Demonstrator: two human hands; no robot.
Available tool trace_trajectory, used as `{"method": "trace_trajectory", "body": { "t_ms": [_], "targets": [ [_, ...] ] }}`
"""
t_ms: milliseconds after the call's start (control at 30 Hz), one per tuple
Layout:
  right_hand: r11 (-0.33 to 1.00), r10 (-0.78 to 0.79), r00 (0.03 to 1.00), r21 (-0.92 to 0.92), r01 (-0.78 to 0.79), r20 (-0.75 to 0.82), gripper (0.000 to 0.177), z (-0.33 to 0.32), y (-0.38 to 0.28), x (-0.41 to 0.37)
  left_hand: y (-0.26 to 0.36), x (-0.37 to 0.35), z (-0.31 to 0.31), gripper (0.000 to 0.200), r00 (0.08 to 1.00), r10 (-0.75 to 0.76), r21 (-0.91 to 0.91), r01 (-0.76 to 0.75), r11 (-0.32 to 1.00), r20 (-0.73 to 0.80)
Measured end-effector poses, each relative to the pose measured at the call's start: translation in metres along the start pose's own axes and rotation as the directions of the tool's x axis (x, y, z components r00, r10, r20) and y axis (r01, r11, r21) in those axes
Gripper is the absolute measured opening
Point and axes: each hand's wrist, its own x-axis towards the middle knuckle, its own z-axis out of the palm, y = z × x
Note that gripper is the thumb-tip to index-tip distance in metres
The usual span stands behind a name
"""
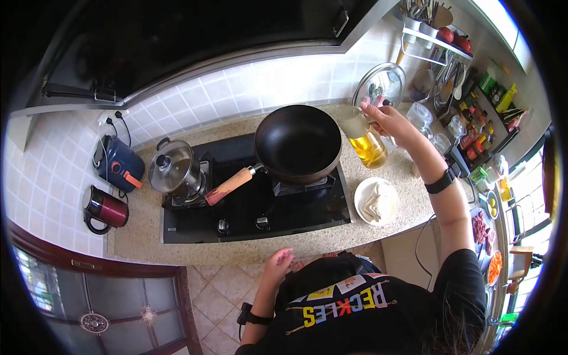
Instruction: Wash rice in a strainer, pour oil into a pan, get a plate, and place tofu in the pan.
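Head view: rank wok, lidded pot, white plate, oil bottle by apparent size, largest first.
1. Wok
2. Lidded pot
Unranked, below those: white plate and oil bottle. They look close, and the bottle, in the right hand, may be nearer the camera.

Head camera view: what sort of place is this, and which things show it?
Probably a home kitchen: a wok and a lidded pot sit on a black stove.

- Electric kettle [111,207]: dark red, black-handled, upright.
- Countertop appliance [116,157]: navy, orange-handled, just beside kettle.
- Door [118,296]: glass-paned, brown-framed, ornamented.
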Motion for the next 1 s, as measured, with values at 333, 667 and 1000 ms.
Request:
{"method": "trace_trajectory", "body": {
  "t_ms": [333, 667, 1000],
  "targets": [
    [0.981, -0.192, 0.971, 0.052, 0.186, 0.144, 0.028, 0.010, 0.021, -0.070, 0.158, -0.011, 0.060, 0.033, 0.685, 0.723, 0.442, -0.676, 0.589, 0.085],
    [0.908, -0.253, 0.967, -0.335, 0.252, 0.042, 0.035, 0.052, 0.043, -0.134, 0.232, 0.003, 0.125, 0.049, 0.433, 0.879, 0.739, -0.656, 0.157, 0.198],
    [0.953, -0.248, 0.969, -0.184, 0.241, -0.016, 0.033, 0.055, 0.042, -0.140, 0.229, 0.006, 0.129, 0.051, 0.458, 0.853, 0.660, -0.725, 0.196, 0.251]
  ]
}}
